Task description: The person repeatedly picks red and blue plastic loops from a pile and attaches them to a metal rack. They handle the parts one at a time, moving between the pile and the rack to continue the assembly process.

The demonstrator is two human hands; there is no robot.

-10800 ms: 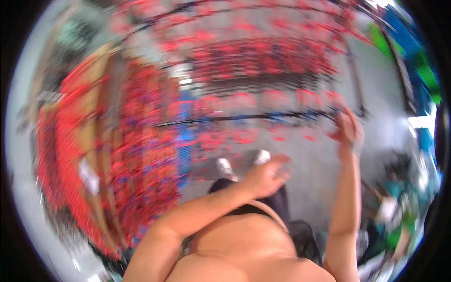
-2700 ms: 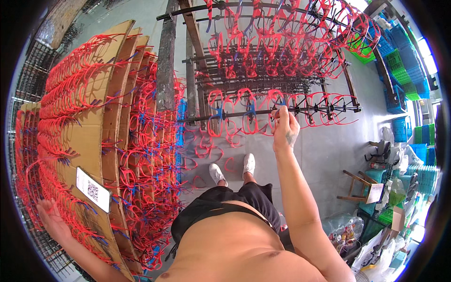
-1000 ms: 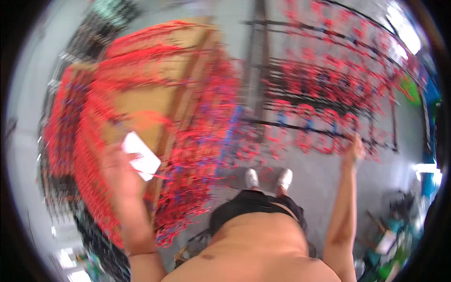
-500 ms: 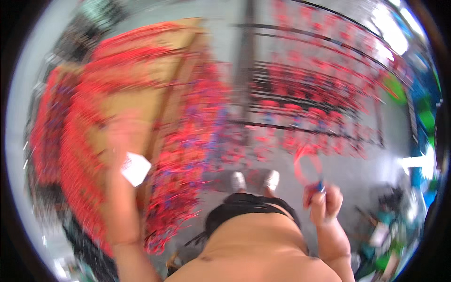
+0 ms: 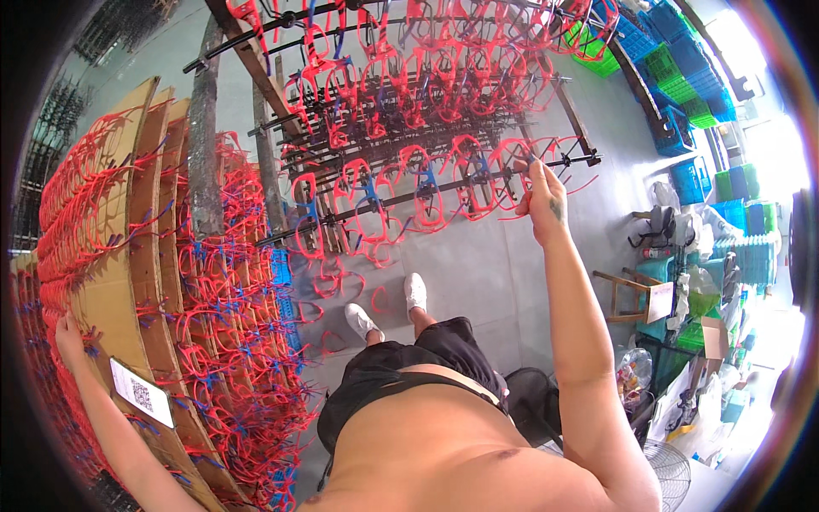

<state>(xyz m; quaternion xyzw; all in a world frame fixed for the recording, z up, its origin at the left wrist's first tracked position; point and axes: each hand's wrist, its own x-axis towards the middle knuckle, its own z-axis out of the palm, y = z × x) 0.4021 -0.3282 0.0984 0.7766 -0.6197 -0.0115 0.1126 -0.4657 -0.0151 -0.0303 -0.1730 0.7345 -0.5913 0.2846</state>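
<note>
My right hand [image 5: 543,203] is raised to the right end of a black rack bar [image 5: 444,189]. Its fingers pinch a thin red plastic frame [image 5: 503,181] that looks like a glasses frame, against a row of similar red frames with blue parts hanging from the bar. At the far left, my left hand [image 5: 70,338] touches the rows of red frames [image 5: 61,247] lying on a cardboard sheet [image 5: 107,294]. Its fingers are partly lost among them, so their grip cannot be made out. A white printed card [image 5: 141,392] lies on the cardboard near my left forearm.
Cardboard layers [image 5: 162,282] crammed with red and blue frames stand left of my legs. A dark upright post [image 5: 205,128] rises beside the rack. Blue and green crates [image 5: 682,60], a wooden stool [image 5: 627,294] and a wire fan guard [image 5: 670,469] are on the right.
My view has turned and come nearer the rack. My right hand has moved from beside my hip up to the bar's end with the red frame. My left hand has shifted toward the cardboard's outer side.
</note>
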